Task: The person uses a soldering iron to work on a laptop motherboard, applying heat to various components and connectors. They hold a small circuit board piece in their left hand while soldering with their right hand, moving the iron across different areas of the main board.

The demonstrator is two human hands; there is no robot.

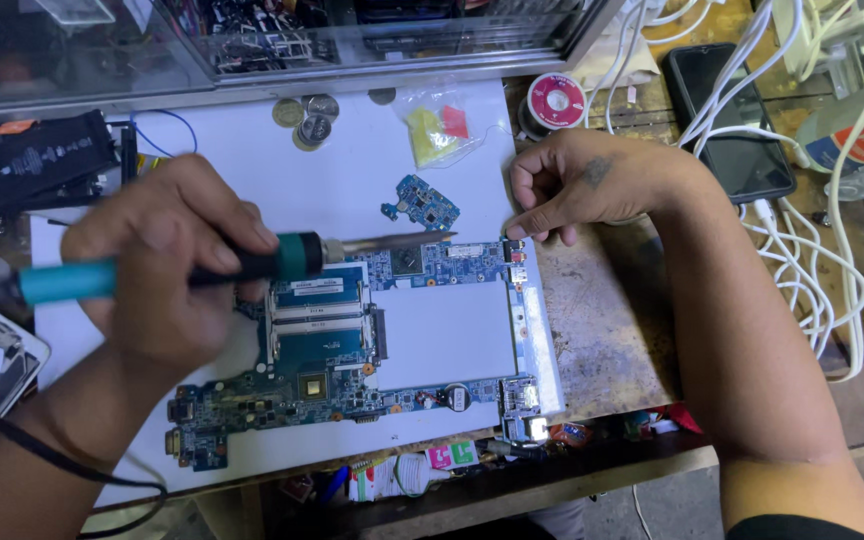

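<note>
wrapped tight, left hand (167,265) grip holds soldering iron (252,262), tip over blue circuit board (352,330) on counter (602,330). right hand (592,185) fingertips pinch together at board's corner; whatever they hold is hidden.

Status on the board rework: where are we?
Done: the blue circuit board lies bare on the white sheet, a small board set apart. In hand: left hand holds the soldering iron, tip over the board's top edge; right hand pins the top right corner. Left: whether any joint is made can't be seen.
</note>
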